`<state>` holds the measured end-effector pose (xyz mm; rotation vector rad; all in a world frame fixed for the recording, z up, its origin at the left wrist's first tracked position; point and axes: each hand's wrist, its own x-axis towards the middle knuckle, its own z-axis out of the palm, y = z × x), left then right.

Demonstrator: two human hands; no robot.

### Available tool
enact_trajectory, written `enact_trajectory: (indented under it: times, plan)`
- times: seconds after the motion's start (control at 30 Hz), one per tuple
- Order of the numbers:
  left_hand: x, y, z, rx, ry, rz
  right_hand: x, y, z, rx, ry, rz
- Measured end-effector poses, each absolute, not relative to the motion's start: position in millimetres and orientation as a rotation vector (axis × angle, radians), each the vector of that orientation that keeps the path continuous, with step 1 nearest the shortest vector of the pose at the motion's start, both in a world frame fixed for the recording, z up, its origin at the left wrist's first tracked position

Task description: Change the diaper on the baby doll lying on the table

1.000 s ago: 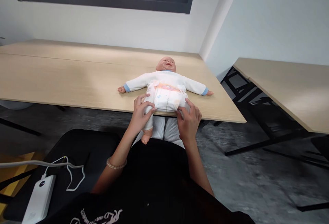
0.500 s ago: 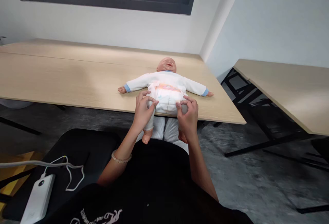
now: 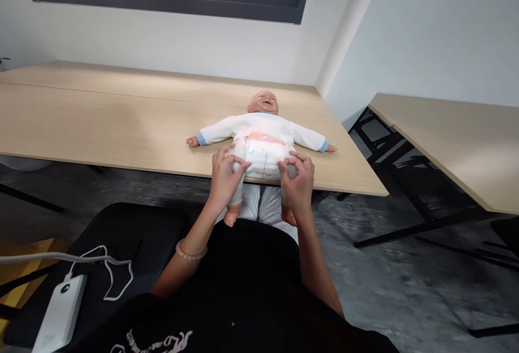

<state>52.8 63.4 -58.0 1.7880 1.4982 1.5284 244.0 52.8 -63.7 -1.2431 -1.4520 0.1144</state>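
A baby doll (image 3: pixel 263 120) in a white top with blue cuffs lies on its back at the table's front edge, arms spread, legs hanging over the edge toward me. Round its hips is a white diaper (image 3: pixel 263 161) with an orange and pink printed front band. My left hand (image 3: pixel 227 172) curls its fingers at the diaper's left leg edge, thumb and fingertips close together on the material. At the opposite leg edge, my right hand (image 3: pixel 298 177) grips the diaper in the same way. The doll's right-hand leg is mostly hidden behind my right hand.
The wooden table (image 3: pixel 141 126) runs along the wall under a dark-framed window (image 3: pixel 227 4). A second table (image 3: pixel 454 137) stands to the right. On a black chair (image 3: pixel 133 234) at lower left lies a white power bank (image 3: pixel 60 310) with a cable (image 3: pixel 109 260).
Both hands stay at the diaper's leg edges with only slight shifts; the left has moved a little outward and down. The doll has not moved.
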Motion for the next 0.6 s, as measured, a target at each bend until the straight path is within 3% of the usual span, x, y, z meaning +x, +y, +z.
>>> enact_trajectory:
  times: [0.23, 0.6]
  plan:
    - [46.3, 71.5, -61.2, 1.738, 1.352, 1.511, 243.9, 57.3, -63.2, -1.276, -1.453, 0.055]
    - [52.8, 45.6, -57.5, 2.117, 1.619, 1.318, 253.9, 22.2, -71.6, -1.443, -1.697, -0.148]
